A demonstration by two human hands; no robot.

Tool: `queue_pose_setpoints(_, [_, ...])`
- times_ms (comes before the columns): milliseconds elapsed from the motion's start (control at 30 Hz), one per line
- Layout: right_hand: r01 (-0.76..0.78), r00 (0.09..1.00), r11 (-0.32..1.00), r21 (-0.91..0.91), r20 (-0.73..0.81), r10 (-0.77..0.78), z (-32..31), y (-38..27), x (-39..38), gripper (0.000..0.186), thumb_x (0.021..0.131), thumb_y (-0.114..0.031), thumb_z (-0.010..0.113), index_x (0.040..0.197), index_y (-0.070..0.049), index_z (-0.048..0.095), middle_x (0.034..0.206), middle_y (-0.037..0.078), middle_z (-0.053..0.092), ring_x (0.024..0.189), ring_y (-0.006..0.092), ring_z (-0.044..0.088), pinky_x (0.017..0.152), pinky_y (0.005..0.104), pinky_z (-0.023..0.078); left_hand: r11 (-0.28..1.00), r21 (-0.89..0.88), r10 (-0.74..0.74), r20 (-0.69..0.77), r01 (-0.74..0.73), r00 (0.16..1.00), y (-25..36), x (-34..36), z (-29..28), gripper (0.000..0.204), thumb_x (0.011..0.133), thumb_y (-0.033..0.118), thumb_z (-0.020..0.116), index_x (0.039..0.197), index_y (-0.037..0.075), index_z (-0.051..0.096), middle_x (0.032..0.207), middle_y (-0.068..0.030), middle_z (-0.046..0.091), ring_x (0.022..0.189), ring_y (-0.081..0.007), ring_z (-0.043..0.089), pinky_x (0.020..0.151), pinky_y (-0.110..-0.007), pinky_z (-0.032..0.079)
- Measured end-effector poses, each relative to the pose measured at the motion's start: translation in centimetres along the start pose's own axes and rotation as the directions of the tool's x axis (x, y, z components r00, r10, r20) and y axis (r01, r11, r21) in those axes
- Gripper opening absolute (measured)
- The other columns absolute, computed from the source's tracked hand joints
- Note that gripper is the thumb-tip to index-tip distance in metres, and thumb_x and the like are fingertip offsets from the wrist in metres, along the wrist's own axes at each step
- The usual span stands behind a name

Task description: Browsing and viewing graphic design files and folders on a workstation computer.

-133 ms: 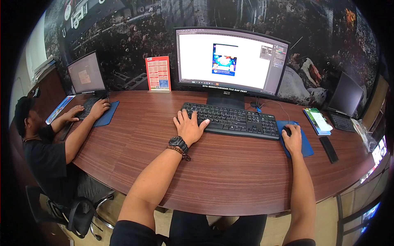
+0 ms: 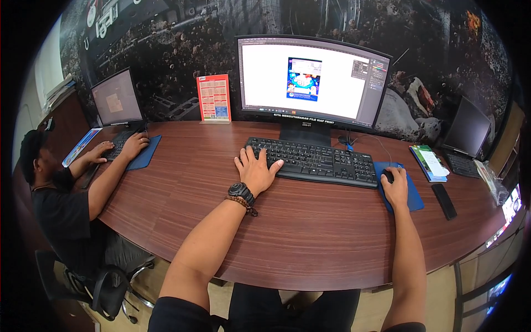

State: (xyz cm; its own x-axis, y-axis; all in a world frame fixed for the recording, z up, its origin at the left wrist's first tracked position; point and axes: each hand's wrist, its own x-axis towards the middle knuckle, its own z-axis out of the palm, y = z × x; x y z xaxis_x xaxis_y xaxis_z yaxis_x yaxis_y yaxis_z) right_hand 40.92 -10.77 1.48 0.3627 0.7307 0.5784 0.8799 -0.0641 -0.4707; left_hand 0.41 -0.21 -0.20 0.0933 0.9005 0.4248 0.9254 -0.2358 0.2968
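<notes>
My left hand (image 2: 256, 171) rests at the left end of a black keyboard (image 2: 326, 165), fingers spread over its keys and thumb stretched along the front edge. A black watch (image 2: 240, 192) and a beaded bracelet (image 2: 238, 201) circle that wrist. On a blue mouse pad (image 2: 412, 193), my right hand (image 2: 396, 189) is curled over a dark computer mouse (image 2: 389, 175), partly hidden by the fingers. Behind the keyboard stands a wide curved monitor (image 2: 337, 83). Its screen shows a white workspace with a colourful blue poster design (image 2: 303, 79) in the middle.
A red desk calendar (image 2: 214, 98) stands left of the monitor. Rightward lie a booklet stack (image 2: 430, 164), a black phone (image 2: 443, 201) and another monitor (image 2: 468, 127) with a keyboard. At the left, a co-worker (image 2: 61, 205) types at a separate computer on the wooden desk (image 2: 310, 238).
The upper part of the on-screen poster, mostly white before, now shows blue background around a pale box. My hands keep their places; the view has shifted very slightly.
</notes>
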Motion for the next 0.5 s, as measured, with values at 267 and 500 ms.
queue_pose_setpoints(267, [-0.007,1.000,1.000,0.018,0.000,0.007,0.38,0.15,-0.12,0.033,0.086,-0.022,0.067,0.112,-0.003,0.069,0.120,0.017,0.057,0.113,0.0369,0.058,0.096,0.0436,0.047,1.000,0.012,0.003,-0.023,-0.002,1.000,-0.24,0.12,0.07,0.080,0.097,0.066,0.042,0.144,0.001,0.048,0.149,-0.0341,0.032,0.142,-0.0480,0.023,0.114,-0.065,0.014])
queue_pose_setpoints(500, [0.055,0.998,0.997,0.054,0.019,-0.056,0.06,-0.11,-0.54,0.030,0.081,-0.017,0.067,0.106,-0.002,0.069,0.114,0.017,0.057,0.109,0.0366,0.058,0.095,0.0430,0.047,1.000,-0.022,0.001,0.014,0.000,1.000,-0.25,-0.20,0.03,0.081,0.096,0.066,0.045,0.144,0.001,0.048,0.151,-0.0353,0.029,0.143,-0.0508,0.020,0.115,-0.066,0.012])
